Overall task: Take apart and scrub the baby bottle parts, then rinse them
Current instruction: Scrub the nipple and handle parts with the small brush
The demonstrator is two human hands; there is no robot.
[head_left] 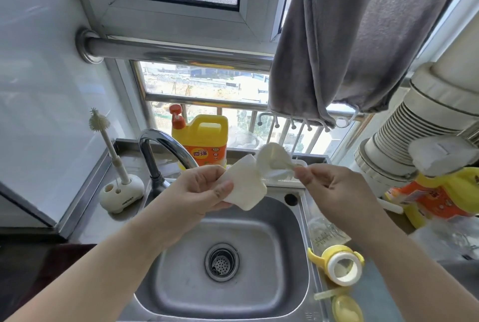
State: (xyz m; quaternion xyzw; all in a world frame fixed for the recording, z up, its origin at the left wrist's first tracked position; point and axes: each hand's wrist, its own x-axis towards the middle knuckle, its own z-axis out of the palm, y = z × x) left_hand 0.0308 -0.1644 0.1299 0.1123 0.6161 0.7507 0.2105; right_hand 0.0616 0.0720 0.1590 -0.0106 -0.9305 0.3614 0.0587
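Hands [197,189] [334,187] hold cap [246,184] and brush [272,158] above sink [290,220].

Steel counter [111,166]; brush stand [121,196]; detergent jug [204,140]; possibly bottle [337,257].

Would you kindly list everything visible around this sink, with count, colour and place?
sink: one, steel, centre
faucet: one, steel, behind the sink on the left
detergent jug: one, yellow with orange label, on the sill
bottle brush: one, cream, upright in a stand left of the sink
towel: one, grey, hanging top right
bottle collar: one, yellow with handles, on the counter right of the sink
clear bottle: one, lying beyond the collar
bottle part: one, whitish, above the sink
left hand: grips the bottle part
right hand: pinches a pale brush-like tool
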